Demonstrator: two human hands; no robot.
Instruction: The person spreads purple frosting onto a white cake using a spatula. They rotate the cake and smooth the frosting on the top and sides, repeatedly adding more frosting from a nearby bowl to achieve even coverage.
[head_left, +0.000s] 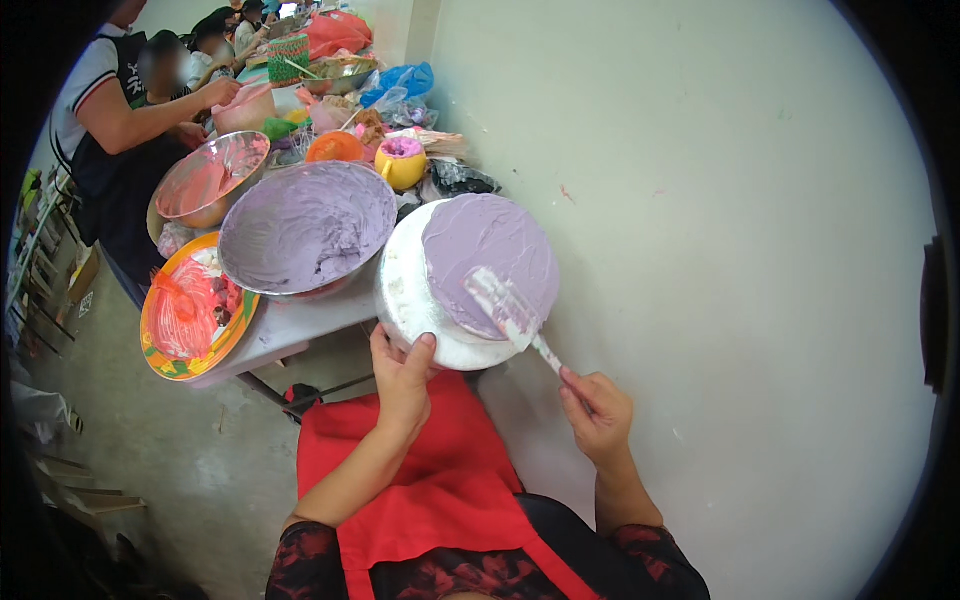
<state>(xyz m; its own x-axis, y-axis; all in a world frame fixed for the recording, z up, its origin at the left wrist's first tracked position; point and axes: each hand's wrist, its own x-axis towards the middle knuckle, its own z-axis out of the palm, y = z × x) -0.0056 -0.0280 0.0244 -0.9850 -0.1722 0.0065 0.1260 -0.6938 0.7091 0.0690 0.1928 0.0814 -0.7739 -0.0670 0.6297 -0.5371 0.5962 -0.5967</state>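
A round cake (pixel 500 245) coated in lavender frosting sits toward one side of a round, whitish, shiny cake board (pixel 408 300). My left hand (pixel 403 385) grips the board's near left rim, its thumb up along the edge and the other fingers partly hidden beyond it. In my right hand (pixel 600 410) is the handle of a spatula (pixel 500 302). Its frosting-smeared blade lies over the near part of the cake's top. Left of the board stands a large metal bowl (pixel 305 225) thickly coated with lavender frosting.
A yellow-orange plate (pixel 160 355) with pink frosting overhangs the table (pixel 290 325) at left. Behind stand a bowl of pink frosting (pixel 215 180), a yellow mug (pixel 402 165) and blue plastic bags (pixel 405 82). A pale wall (pixel 700 200) rises at right. Another person (pixel 120 130) works at far left.
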